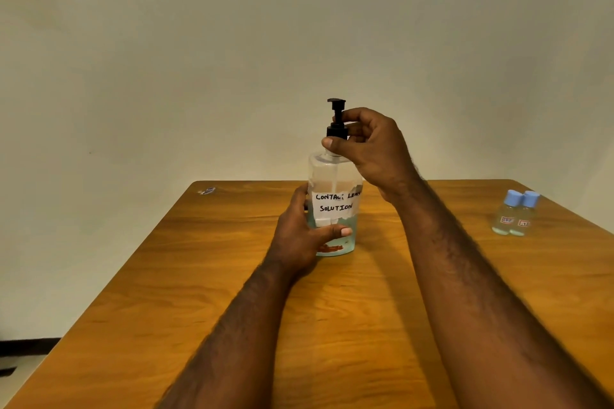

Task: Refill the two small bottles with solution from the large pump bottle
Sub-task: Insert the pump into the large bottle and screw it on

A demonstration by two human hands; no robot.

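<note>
HEAD | pump bottle [334,209] upright mid-desk [232,309] | left hand [299,239] grips body | right hand [368,146] pinches pump collar [337,131] | small bottles [515,214] capped, right edge | rigid, likely slippery plastic: hold body, turn collar

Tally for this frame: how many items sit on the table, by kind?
Large pump bottle: 1
Small blue-capped bottles: 2
Small wrapper scrap: 1
Total: 4

Dim warm light, soft shadows
</note>
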